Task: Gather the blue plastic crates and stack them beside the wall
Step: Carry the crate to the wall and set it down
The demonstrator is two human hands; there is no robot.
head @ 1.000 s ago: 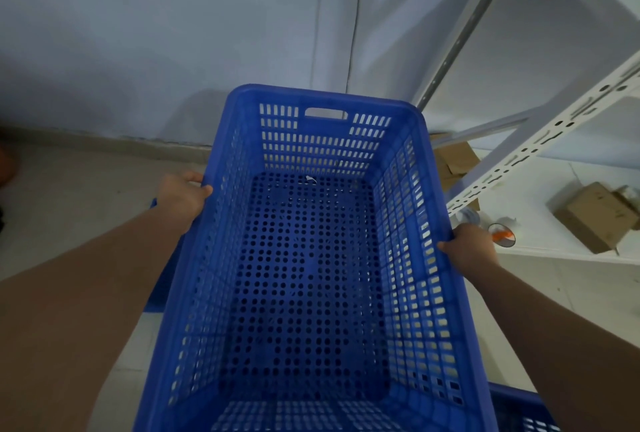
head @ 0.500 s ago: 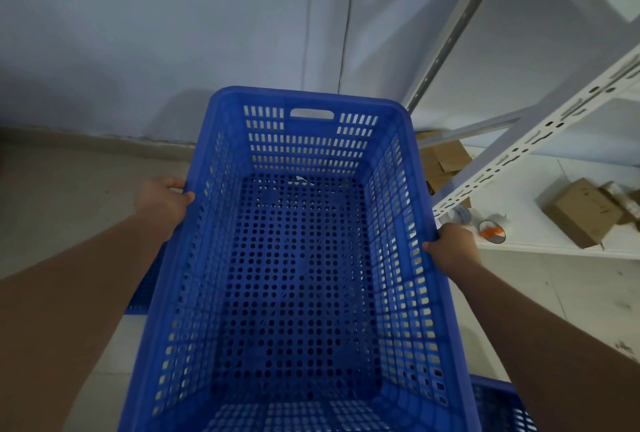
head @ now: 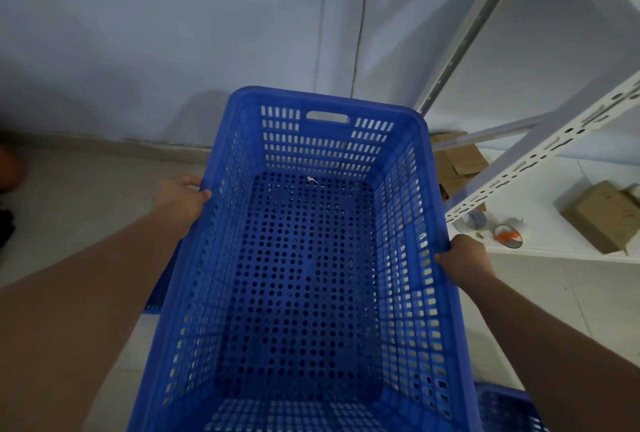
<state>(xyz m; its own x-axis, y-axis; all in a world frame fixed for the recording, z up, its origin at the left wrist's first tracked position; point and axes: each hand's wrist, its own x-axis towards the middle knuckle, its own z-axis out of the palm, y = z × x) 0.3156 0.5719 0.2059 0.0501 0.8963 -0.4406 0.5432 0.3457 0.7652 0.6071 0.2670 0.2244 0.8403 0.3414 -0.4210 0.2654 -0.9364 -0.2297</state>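
Note:
A large blue perforated plastic crate (head: 304,275) fills the middle of the view, held up in front of me with its open top facing me. My left hand (head: 181,199) grips its left rim and my right hand (head: 462,258) grips its right rim. The crate's far end, with a handle slot, points at the pale wall (head: 207,33). A second blue crate (head: 509,411) shows at the bottom right corner. A blue edge of another crate (head: 162,279) peeks out below the held one on the left, mostly hidden.
A white metal shelving unit (head: 540,151) stands at the right, with cardboard boxes (head: 602,217), a tape roll (head: 507,236) and small items on its low shelf. More cardboard (head: 457,165) lies behind it. Pale floor tiles (head: 86,189) run to the skirting on the left.
The crate and both hands have kept their grip; the view has shifted slightly, with the crate's far end sitting a little closer to the wall and shelf.

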